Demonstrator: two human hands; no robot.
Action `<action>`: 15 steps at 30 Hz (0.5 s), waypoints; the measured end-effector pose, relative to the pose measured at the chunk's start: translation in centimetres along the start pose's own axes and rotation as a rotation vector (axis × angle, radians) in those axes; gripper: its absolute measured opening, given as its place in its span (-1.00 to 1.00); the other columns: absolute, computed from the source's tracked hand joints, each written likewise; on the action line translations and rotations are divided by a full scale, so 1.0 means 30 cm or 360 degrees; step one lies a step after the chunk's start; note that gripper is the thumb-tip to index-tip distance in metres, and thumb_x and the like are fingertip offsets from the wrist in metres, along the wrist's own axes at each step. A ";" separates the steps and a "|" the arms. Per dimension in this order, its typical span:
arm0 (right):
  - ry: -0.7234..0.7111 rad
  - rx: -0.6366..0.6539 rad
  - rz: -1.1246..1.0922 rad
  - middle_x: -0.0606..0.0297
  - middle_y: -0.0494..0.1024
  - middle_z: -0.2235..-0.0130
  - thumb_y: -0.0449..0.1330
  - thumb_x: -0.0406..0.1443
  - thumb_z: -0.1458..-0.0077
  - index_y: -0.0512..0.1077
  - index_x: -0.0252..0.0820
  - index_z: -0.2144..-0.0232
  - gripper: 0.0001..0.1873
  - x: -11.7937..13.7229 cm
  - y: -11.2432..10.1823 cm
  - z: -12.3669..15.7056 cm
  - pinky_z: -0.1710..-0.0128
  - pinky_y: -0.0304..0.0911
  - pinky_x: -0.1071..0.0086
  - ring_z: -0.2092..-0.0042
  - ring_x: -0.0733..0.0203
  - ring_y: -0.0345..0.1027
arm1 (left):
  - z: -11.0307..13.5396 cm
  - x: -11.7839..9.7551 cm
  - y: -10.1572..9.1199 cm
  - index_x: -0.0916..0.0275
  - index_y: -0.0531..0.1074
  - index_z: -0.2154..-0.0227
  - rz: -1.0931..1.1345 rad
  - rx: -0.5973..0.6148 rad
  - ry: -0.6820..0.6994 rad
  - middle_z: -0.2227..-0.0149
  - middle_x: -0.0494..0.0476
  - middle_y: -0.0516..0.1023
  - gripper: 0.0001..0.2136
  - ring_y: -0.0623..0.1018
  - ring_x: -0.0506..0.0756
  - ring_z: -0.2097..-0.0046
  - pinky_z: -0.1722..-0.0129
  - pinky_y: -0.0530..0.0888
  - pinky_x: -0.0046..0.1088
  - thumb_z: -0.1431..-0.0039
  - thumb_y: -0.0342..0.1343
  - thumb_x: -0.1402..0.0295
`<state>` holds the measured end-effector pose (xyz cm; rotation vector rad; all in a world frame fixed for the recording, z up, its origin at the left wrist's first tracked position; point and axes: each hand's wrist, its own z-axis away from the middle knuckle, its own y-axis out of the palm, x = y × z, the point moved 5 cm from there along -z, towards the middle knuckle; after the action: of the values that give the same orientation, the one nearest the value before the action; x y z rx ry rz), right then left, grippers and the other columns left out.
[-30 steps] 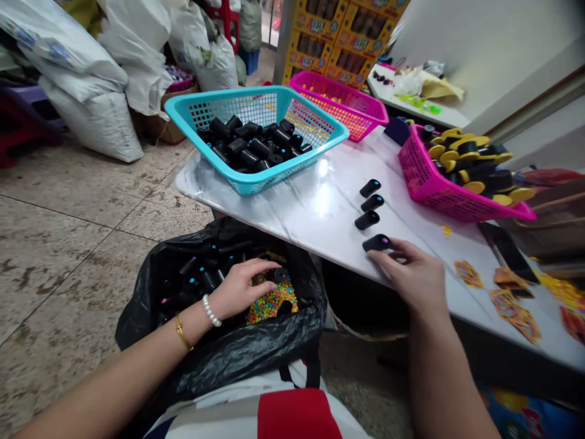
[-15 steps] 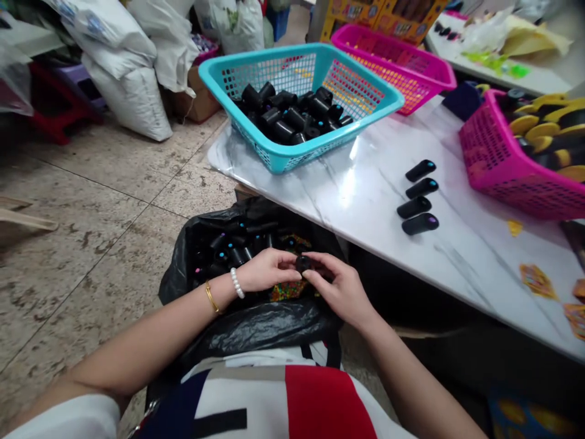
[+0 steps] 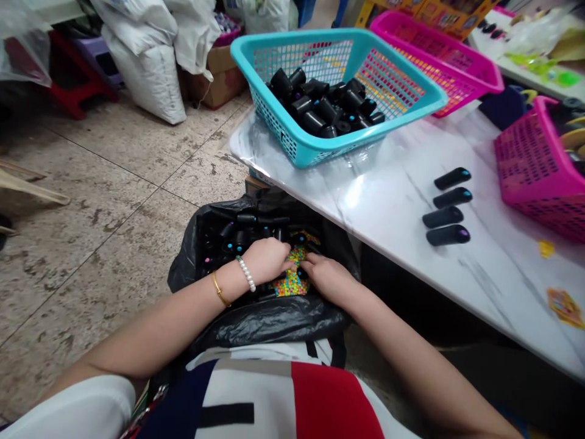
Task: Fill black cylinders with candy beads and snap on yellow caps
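Four black tubes (image 3: 443,216) are set out on the table (image 3: 402,177); many more are left in the black bag (image 3: 269,323). Left hand (image 3: 269,262) and right hand (image 3: 331,277) reach in by its coloured beads (image 3: 290,288); I cannot tell whether the fingers pinch anything

Top (image 3: 336,399) is pretty bold color-blocking: red, navy, white, beige, plus a black bar (image 3: 227,414) and a white sleeve (image 3: 91,405). Left wrist (image 3: 232,281) is rocking a pearly bead bracelet (image 3: 246,272) and thin gold bangle (image 3: 219,289).

Marbled table (image 3: 388,207) beyond right hand (image 3: 331,277) carries turquoise basket (image 3: 315,144) straight ahead, four black tubes (image 3: 444,216) rightward, pink basket (image 3: 525,167) farther right.
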<state>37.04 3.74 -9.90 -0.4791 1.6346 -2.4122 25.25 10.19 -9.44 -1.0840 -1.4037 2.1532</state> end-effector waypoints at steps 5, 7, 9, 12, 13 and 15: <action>-0.0239 0.0054 -0.0232 0.20 0.44 0.19 0.13 -0.40 -0.12 0.39 -0.20 0.07 -0.70 0.030 -0.016 0.010 0.20 0.28 0.41 0.20 0.19 0.38 | 0.011 -0.005 -0.008 0.27 0.50 0.28 -0.0051 -0.0018 0.0032 0.33 0.23 0.58 -0.73 0.58 0.22 0.26 0.32 0.46 -0.35 -0.15 0.09 0.17; -0.0170 -0.0084 -0.0265 0.19 0.42 0.15 0.13 -0.39 -0.12 0.35 -0.20 0.01 -0.65 0.015 -0.021 0.024 0.15 0.27 0.40 0.14 0.18 0.35 | 0.010 -0.013 -0.026 0.26 0.47 0.19 -0.0016 -0.0116 0.0105 0.27 0.19 0.57 -0.73 0.56 0.18 0.20 0.24 0.46 -0.37 -0.18 0.06 0.18; -0.0080 -0.0178 -0.0155 0.16 0.42 0.16 0.09 -0.40 -0.16 0.37 -0.23 0.04 -0.70 0.004 -0.017 0.027 0.15 0.26 0.36 0.13 0.14 0.32 | 0.007 -0.023 -0.047 0.27 0.45 0.15 -0.0036 -0.0233 0.0169 0.24 0.19 0.55 -0.74 0.54 0.15 0.16 0.18 0.45 -0.36 -0.21 0.04 0.22; -0.0180 -0.0077 0.0011 0.14 0.44 0.22 0.04 -0.41 -0.19 0.43 -0.24 0.19 -0.80 0.031 0.008 0.013 0.23 0.26 0.34 0.19 0.12 0.31 | -0.001 -0.038 -0.065 0.30 0.44 0.13 -0.0184 -0.0335 0.0214 0.24 0.20 0.53 -0.76 0.49 0.16 0.15 0.19 0.45 -0.35 -0.22 0.01 0.32; -0.0247 -0.0020 -0.0006 0.14 0.44 0.23 0.04 -0.41 -0.19 0.45 -0.24 0.24 -0.82 0.044 0.013 0.010 0.25 0.26 0.35 0.21 0.13 0.31 | -0.006 -0.044 -0.066 0.31 0.43 0.11 -0.0236 -0.0349 0.0236 0.24 0.21 0.52 -0.76 0.48 0.17 0.15 0.20 0.44 -0.35 -0.22 0.01 0.36; -0.0304 0.0012 -0.0186 0.17 0.44 0.23 0.09 -0.43 -0.14 0.45 -0.23 0.27 -0.86 0.055 0.007 0.015 0.24 0.27 0.36 0.21 0.16 0.33 | -0.014 -0.054 -0.061 0.32 0.40 0.04 -0.0312 -0.0362 0.0294 0.20 0.23 0.51 -0.72 0.45 0.18 0.13 0.22 0.43 -0.36 -0.21 0.01 0.40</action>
<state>35.67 2.74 -9.68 -0.7982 1.5563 -2.3666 26.40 10.22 -7.26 -1.1390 -1.6212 1.7435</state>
